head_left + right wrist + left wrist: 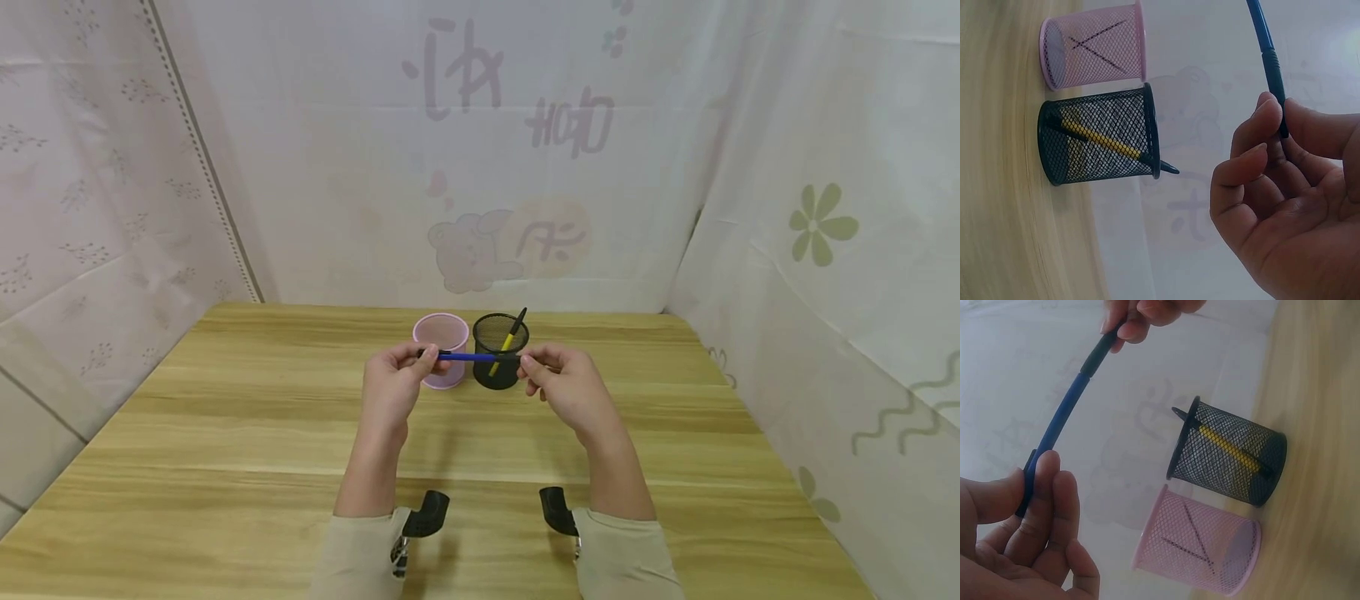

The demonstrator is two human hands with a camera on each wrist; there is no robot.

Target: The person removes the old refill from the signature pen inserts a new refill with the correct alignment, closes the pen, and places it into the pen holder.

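A blue pen [474, 357] with black ends is held level between both hands, in front of two mesh pen holders. My left hand [392, 379] pinches its clip end between thumb and fingers. With thumb and fingertips, my right hand [566, 383] pinches the black grip end. Behind the pen stands the black mesh pen holder [1229, 481], with a yellow and black pen [1107, 142] leaning inside it. To its left is the pink mesh pen holder [441, 316], partly covered by my left hand in the head view; dark crossed lines show through its mesh in the wrist views.
The pen holders stand on a wood-grain table [247, 417]. A pale printed curtain [337, 167] hangs behind the table, and more cloth hangs at both sides. Black wrist mounts [427, 514] stick out from the sleeves.
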